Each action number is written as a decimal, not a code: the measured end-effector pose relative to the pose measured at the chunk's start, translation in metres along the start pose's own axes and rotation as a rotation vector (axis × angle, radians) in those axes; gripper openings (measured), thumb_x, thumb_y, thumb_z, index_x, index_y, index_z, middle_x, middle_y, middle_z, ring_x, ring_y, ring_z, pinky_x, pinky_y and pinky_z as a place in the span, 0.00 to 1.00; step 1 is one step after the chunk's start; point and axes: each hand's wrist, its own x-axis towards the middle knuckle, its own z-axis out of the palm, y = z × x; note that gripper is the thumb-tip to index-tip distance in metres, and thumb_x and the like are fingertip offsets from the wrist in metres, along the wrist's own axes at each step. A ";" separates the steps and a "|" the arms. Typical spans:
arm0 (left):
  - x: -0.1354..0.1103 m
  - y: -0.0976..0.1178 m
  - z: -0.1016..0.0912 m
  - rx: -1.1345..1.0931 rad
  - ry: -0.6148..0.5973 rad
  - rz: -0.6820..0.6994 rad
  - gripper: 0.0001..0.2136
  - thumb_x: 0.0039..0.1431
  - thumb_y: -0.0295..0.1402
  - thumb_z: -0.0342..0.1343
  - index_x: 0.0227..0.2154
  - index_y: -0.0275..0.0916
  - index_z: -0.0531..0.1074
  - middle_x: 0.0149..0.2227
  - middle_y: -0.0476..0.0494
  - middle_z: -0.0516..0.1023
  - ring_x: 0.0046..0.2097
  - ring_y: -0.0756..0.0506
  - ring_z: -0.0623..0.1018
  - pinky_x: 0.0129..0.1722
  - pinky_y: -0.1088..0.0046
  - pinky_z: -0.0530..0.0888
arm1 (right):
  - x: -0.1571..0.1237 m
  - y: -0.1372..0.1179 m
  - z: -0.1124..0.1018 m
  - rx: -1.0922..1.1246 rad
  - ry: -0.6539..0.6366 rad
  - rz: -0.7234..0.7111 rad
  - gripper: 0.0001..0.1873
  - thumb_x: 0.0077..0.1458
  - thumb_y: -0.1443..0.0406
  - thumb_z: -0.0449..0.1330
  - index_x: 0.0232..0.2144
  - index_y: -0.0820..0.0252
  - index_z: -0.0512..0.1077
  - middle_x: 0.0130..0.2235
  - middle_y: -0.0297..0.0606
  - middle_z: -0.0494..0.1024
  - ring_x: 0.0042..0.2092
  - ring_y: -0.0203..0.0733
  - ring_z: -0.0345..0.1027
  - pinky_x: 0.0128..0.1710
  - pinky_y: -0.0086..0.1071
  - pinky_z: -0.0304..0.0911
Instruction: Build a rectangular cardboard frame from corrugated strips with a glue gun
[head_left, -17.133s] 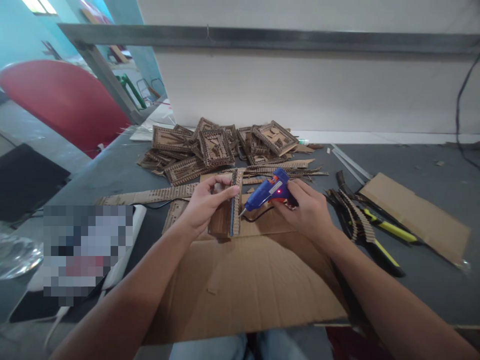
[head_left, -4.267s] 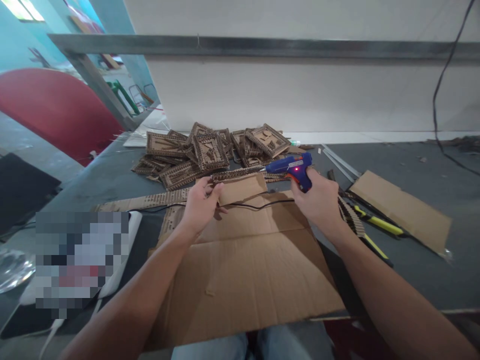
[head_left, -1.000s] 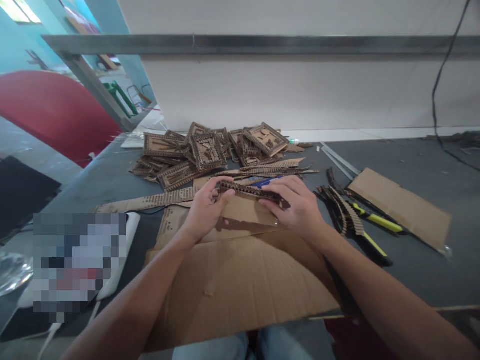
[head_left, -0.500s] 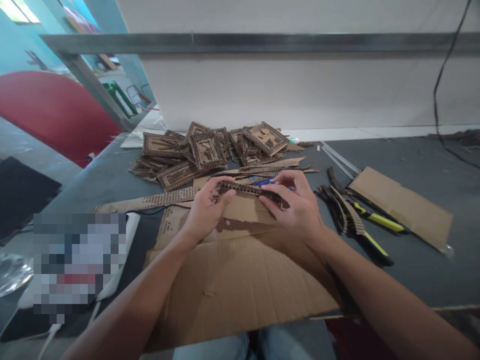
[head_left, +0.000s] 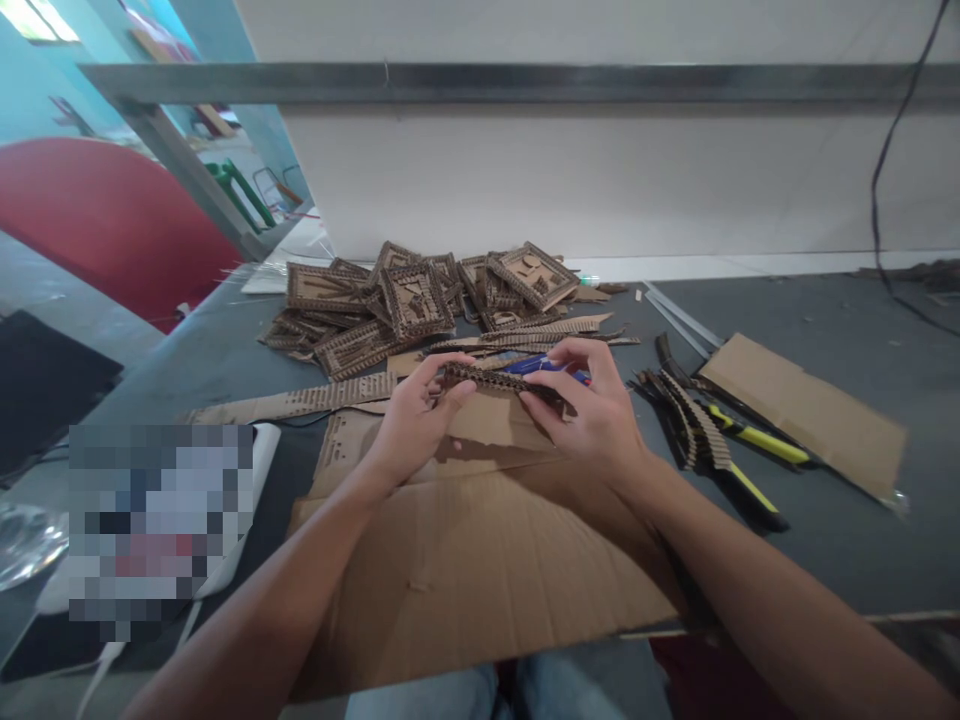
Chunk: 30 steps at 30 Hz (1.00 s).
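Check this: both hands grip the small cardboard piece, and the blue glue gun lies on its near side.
Wrong side: the head view shows the blue glue gun beyond the small cardboard piece, which the left hand and right hand do grip.

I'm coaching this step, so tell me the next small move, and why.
I'd slide the left hand inward and press the middle of the dark brown, ridged cardboard strip against the flat, tan cardboard panel. The strip runs along the panel's far edge; that hand and the right hand pinch its ends, leaving the middle uncovered by fingers.
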 end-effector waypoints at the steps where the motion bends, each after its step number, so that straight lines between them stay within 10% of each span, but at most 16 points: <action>1: 0.000 0.000 0.000 -0.001 -0.002 -0.001 0.16 0.58 0.42 0.64 0.49 0.45 0.75 0.28 0.49 0.75 0.26 0.49 0.76 0.17 0.79 0.76 | 0.000 0.000 0.000 0.002 0.001 -0.001 0.06 0.62 0.67 0.62 0.42 0.53 0.76 0.47 0.44 0.68 0.47 0.47 0.68 0.44 0.46 0.73; 30: 0.007 -0.004 -0.007 -0.070 0.002 -0.004 0.19 0.61 0.44 0.62 0.52 0.44 0.73 0.27 0.52 0.72 0.20 0.52 0.72 0.14 0.79 0.75 | 0.005 0.014 -0.007 0.050 0.044 -0.049 0.05 0.60 0.66 0.66 0.40 0.56 0.77 0.47 0.43 0.67 0.41 0.42 0.69 0.43 0.44 0.74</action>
